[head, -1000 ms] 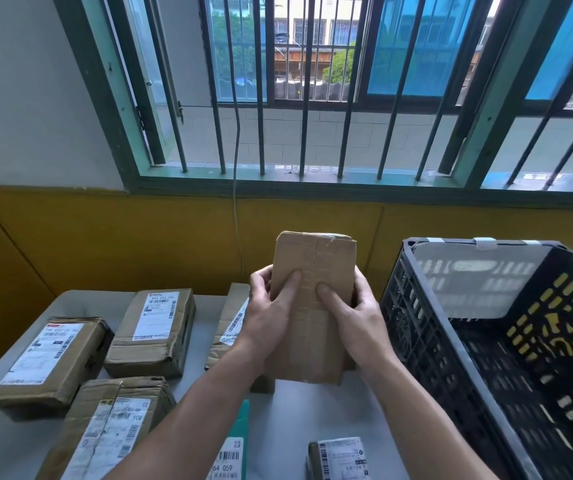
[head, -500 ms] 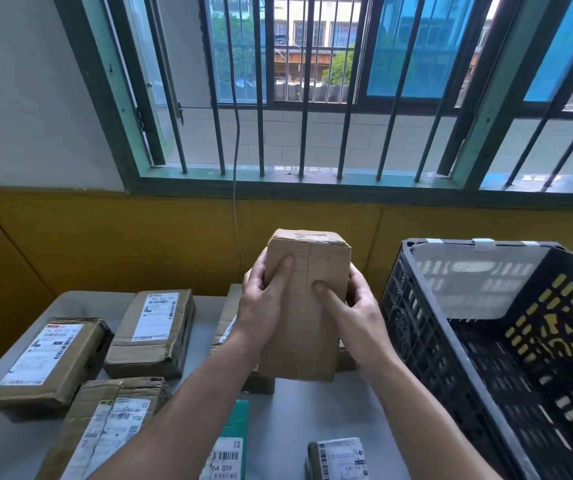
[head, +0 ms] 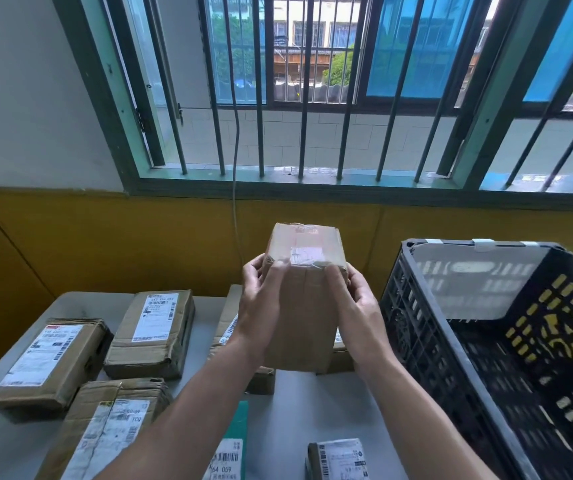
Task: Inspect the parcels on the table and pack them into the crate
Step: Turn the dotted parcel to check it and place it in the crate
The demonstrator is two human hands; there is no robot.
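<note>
Parcel (head: 300, 306) held upright above the table (head: 299, 403), left of the crate (head: 427, 327). Left hand (head: 261, 306) and right hand (head: 354, 306) clasp its sides, thumbs near the taped top, apparently tilting it for inspection before packing.

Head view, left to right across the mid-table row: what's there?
In order: far-left parcel → labelled parcel → held box, in the grip of left hand and right hand → black crate.

Parcel in both my hands

My left hand (head: 261, 306) and right hand (head: 358, 310) grip a taped cardboard parcel (head: 304, 299) above the table (head: 299, 410), beside the black crate (head: 451, 341).
</note>
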